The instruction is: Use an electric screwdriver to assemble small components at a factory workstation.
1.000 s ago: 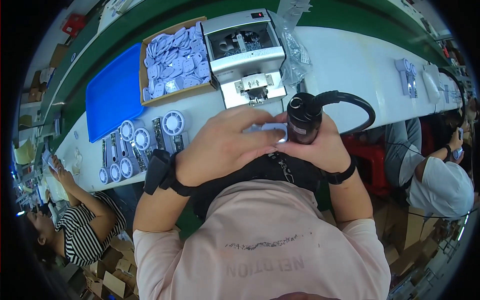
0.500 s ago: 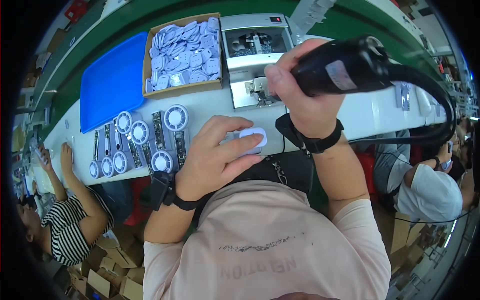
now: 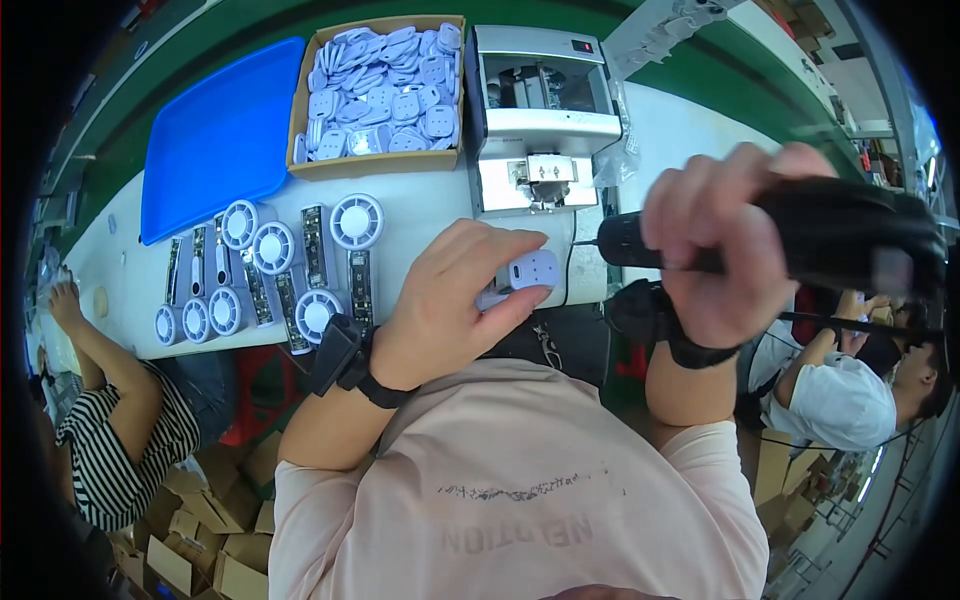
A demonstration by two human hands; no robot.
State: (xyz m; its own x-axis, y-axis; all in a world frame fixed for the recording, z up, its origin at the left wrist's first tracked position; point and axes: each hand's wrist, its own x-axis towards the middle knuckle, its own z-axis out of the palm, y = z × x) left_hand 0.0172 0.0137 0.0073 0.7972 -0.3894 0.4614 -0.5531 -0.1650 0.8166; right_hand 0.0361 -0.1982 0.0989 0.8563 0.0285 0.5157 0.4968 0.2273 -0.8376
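Pinching white casing (image 3: 540, 268) in left hand (image 3: 438, 300), gripping driver (image 3: 845, 235) in right hand (image 3: 718, 240) (swinging aside, apparently leaving silver machine (image 3: 548, 127) accessible).

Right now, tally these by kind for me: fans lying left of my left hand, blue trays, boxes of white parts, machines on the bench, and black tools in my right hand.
Fans: 7
Blue tray: 1
Box of white parts: 1
Machine: 1
Black tool: 1
Total: 11
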